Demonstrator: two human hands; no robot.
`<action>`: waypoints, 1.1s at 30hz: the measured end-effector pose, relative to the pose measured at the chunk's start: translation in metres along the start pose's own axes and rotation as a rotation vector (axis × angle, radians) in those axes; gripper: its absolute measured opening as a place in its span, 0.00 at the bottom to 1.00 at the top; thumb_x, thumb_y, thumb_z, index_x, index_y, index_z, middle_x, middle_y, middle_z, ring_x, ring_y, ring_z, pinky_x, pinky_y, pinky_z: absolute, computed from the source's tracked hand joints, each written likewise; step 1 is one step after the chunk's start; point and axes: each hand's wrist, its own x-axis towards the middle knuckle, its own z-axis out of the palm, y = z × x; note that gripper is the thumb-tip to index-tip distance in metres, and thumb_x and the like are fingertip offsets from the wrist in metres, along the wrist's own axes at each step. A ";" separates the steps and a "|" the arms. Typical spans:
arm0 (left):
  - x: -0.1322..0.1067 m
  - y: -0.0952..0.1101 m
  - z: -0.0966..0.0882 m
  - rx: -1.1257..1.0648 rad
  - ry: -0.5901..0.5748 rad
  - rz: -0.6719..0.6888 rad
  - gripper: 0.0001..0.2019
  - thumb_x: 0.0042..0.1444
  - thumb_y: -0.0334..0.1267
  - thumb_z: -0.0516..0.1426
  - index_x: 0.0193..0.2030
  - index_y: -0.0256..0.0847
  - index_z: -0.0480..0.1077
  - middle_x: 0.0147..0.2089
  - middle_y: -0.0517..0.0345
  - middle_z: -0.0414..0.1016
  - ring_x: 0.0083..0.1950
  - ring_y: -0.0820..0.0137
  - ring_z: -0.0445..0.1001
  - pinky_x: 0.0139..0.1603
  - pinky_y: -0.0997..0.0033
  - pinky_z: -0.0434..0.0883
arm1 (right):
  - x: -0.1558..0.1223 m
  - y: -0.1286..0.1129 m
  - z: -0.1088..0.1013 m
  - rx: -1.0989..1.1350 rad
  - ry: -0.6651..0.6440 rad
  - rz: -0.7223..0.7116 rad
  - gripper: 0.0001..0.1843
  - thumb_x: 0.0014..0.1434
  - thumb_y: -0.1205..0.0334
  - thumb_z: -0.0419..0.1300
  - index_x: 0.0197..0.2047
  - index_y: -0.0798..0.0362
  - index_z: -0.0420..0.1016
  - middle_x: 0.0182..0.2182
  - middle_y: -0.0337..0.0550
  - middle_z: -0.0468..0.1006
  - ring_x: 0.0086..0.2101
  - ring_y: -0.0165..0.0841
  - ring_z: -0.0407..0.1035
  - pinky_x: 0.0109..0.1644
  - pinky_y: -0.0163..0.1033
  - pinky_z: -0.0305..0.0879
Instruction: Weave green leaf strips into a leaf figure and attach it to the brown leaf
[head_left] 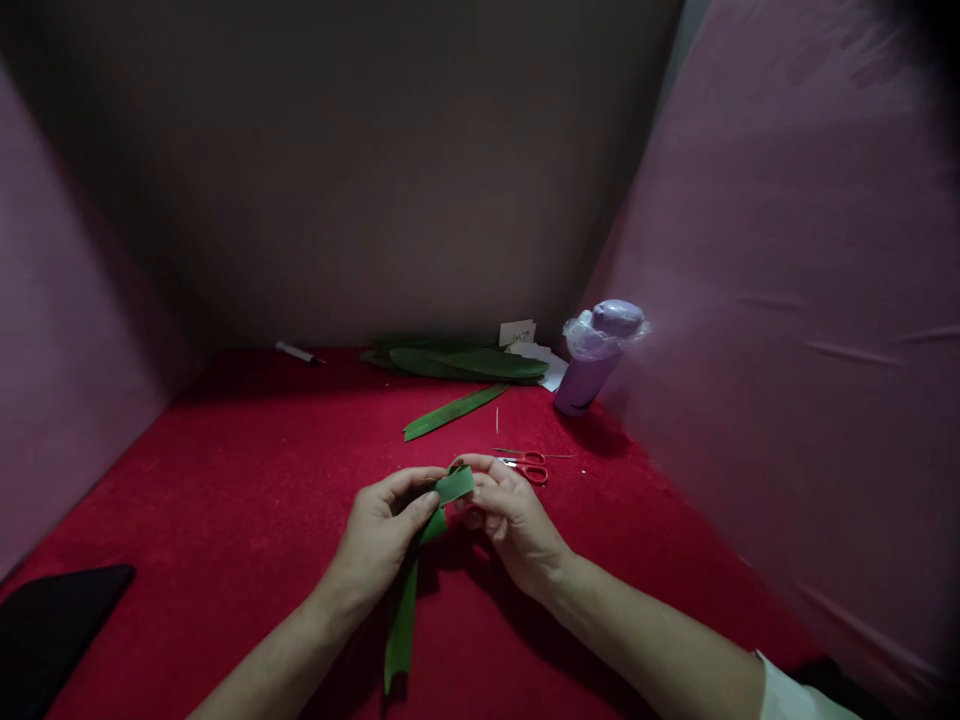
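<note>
A long green leaf strip (403,620) is folded over at its upper end, and its tail hangs down toward me. My left hand (382,530) pinches the folded part between thumb and fingers. On the other side, my right hand (510,515) has its fingers closed around the edge of the same fold. Just beyond my right hand lie scissors (534,468) with red handles, their blades partly hidden by the fingers. A thin pale stick (496,420) rests on the red cloth (247,500) behind them.
A stack of long green leaves (457,362) lies along the back wall, with a single cut leaf (454,412) in front. White cards (517,332) stand beside it. To the right is a purple cup (585,385) topped with plastic film. A syringe (298,352) lies back left; something black (64,625) sits front left.
</note>
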 end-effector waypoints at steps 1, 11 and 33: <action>0.000 0.000 0.000 -0.036 -0.001 -0.030 0.11 0.48 0.36 0.59 0.40 0.38 0.75 0.41 0.52 0.79 0.44 0.62 0.75 0.46 0.66 0.69 | 0.000 0.002 0.000 -0.014 0.010 -0.019 0.19 0.42 0.71 0.62 0.41 0.56 0.68 0.28 0.38 0.73 0.25 0.25 0.63 0.27 0.29 0.55; -0.004 0.001 0.004 -0.220 0.026 -0.178 0.15 0.44 0.36 0.63 0.41 0.38 0.76 0.39 0.51 0.80 0.37 0.66 0.76 0.37 0.72 0.71 | 0.000 0.013 0.004 -0.377 0.106 -0.228 0.13 0.44 0.58 0.66 0.25 0.54 0.66 0.20 0.33 0.65 0.20 0.24 0.56 0.23 0.30 0.54; -0.007 -0.004 0.009 -0.275 0.001 -0.174 0.15 0.45 0.35 0.62 0.42 0.37 0.76 0.38 0.51 0.80 0.41 0.64 0.75 0.41 0.71 0.70 | -0.006 0.026 0.001 -0.627 0.079 -0.409 0.05 0.54 0.65 0.54 0.32 0.53 0.71 0.19 0.33 0.66 0.18 0.24 0.57 0.22 0.30 0.55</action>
